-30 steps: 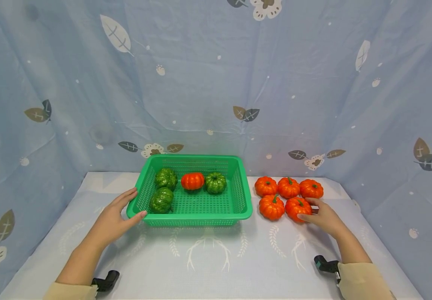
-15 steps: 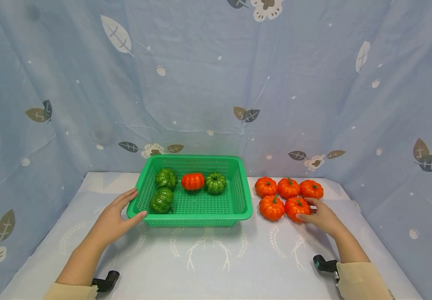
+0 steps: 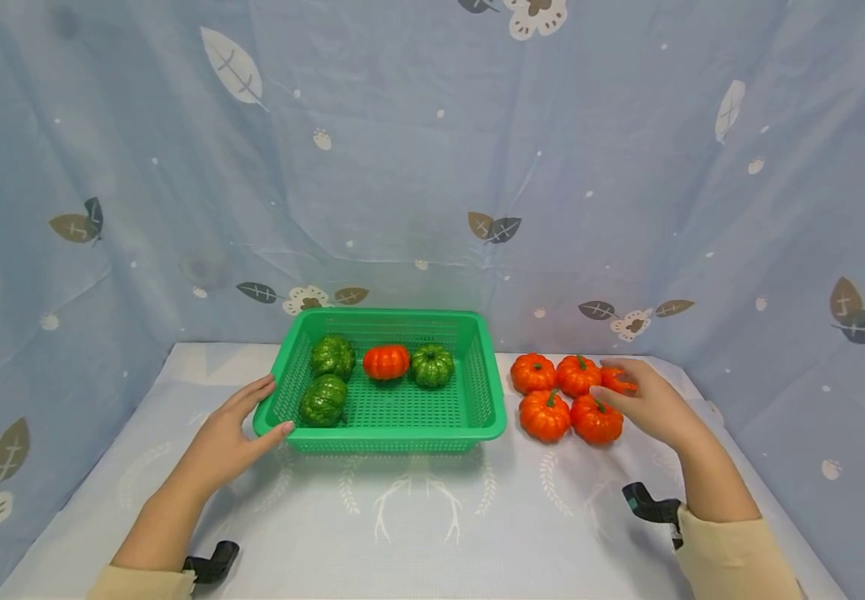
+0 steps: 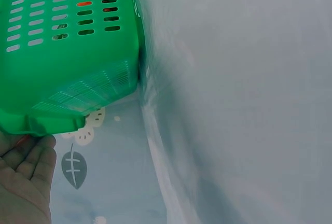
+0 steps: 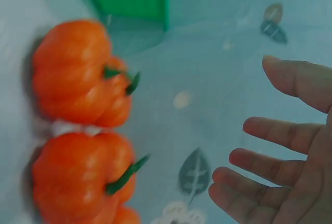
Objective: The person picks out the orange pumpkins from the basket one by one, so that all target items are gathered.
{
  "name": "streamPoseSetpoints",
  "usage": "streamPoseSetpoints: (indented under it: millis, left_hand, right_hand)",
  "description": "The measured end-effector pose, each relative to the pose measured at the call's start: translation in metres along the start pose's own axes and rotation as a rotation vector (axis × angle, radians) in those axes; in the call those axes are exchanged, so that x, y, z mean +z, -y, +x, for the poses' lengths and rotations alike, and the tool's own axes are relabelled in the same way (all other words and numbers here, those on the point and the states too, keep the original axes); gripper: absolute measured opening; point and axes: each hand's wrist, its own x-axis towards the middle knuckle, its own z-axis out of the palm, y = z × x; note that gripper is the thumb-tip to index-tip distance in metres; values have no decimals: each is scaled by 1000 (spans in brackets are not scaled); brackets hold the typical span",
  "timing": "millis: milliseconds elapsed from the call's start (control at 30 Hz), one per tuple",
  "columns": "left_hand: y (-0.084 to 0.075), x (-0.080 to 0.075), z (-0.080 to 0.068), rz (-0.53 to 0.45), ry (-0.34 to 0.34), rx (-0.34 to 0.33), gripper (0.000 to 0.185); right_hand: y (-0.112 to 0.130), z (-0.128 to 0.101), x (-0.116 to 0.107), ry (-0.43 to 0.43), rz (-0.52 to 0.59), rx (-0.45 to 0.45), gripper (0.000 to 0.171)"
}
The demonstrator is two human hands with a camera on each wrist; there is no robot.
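Note:
My left hand point(image 3: 226, 442) touches the left end of a green plastic basket point(image 3: 395, 439), its fingers along the outer side and the thumb at the front corner. In the left wrist view those fingers point(image 4: 36, 164) lie against the rim. Inside the basket are a red-orange pumpkin point(image 3: 386, 363) and several green pumpkins point(image 3: 333, 357). My right hand point(image 3: 653, 404) is spread above the orange pumpkins at the right, holding nothing. Under it are the front right orange pumpkin point(image 3: 597, 421) and the back right orange pumpkin point(image 3: 616, 381), partly hidden by the hand.
More orange pumpkins point(image 3: 544, 416) stand in two rows between the basket and my right hand. A patterned blue curtain point(image 3: 417, 167) rises behind and beside the white table point(image 3: 432, 533). A small black device point(image 3: 215, 561) is strapped at each wrist.
My right hand has let go of the front right orange pumpkin and risen up and away from it, toward the back row. The left hand and basket have stayed in place.

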Motion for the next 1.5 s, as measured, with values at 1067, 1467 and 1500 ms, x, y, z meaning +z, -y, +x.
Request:
streamPoseSetpoints:
  millis: [1067,1467,1500]
  left_hand:
    - [6,5,2,0,-21,18,82]
    - [4,3,1,15,-25,17,81]
    - [4,3,1,15,-24,16,82]
  right_hand:
    - [171,90,69,175,-4,-333,41]
    - [187,147,106,321,4,-359,45]
    - [187,151,108,325,13,-353,45]
